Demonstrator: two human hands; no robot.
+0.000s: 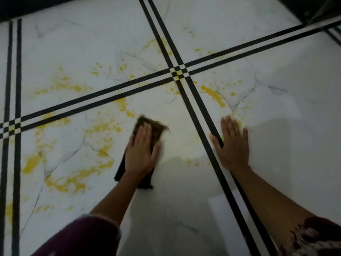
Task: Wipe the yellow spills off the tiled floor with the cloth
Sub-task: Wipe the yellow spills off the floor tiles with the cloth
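A dark cloth (156, 127) lies flat on the white marble-look tiled floor (184, 200), its far end stained brownish yellow. My left hand (141, 154) presses down on the cloth with fingers together, palm flat. My right hand (233, 143) rests flat on the floor to the right, fingers spread, across a black double stripe. Yellow spills (73, 182) spread over the tiles to the left of the cloth, with more yellow streaks (213, 95) beyond my right hand and small splashes (155, 44) farther away.
Black double stripes (177, 72) cross the floor and meet ahead of my hands; another pair (13, 126) runs along the left. A dark object (313, 10) stands at the top right corner. Dark maroon sleeves (88, 237) show at the bottom.
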